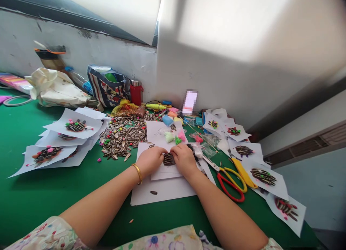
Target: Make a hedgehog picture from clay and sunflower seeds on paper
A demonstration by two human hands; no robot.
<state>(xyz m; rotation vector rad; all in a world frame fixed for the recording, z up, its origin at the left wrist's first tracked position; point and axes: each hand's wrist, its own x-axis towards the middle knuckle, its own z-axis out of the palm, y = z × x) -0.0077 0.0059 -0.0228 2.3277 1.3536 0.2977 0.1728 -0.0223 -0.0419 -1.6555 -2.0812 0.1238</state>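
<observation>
A small dark cluster of sunflower seeds point(169, 159), laid side by side, rests on a white sheet of paper point(164, 175). My left hand point(150, 159), with a gold bangle at the wrist, is closed, its fingertips at the cluster's upper left edge. From the other side my right hand point(185, 158) presses closed fingers against the upper right edge. Whether a loose seed sits between any fingertips is hidden. One single seed point(153, 193) lies on the paper nearer to me. Just beyond my hands are clay lumps: pale green point(169, 136), green point(177, 140) and pink point(181, 135).
A heap of sunflower seeds point(121, 138) spreads at left. Scissors point(229, 179) with red and yellow handles lie at right beside a yellow comb-like strip point(243, 173). Seed-decorated sheets point(78, 125) stack at left; more sheets point(270, 181) line the right edge. A red flask point(136, 93) stands behind.
</observation>
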